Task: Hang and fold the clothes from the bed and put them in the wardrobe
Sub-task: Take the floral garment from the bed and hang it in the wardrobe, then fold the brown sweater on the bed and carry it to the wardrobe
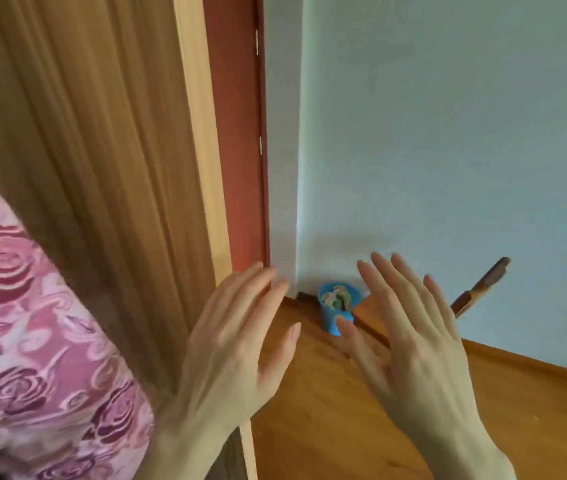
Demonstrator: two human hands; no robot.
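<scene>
A person's left hand (pixel 237 344) and right hand (pixel 410 337) hover with fingers spread wide, holding nothing, beside a tall light-wood wardrobe panel (pixel 102 168). Pink rose-patterned fabric (pixel 33 341), possibly bedding, fills the lower left. 1 small blue bucket (pixel 335 315) sits in the wall corner on the wooden floor (pixel 327 427).

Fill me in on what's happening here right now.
A person stands by a wooden wardrobe panel, with both hands raised, fingers spread. The left hand and right hand have nothing in their grip. Pink rose-patterned fabric shows at the left edge. A small blue bin sits on the wooden floor in the corner, beside a brown door. No clothes are being handled.
</scene>
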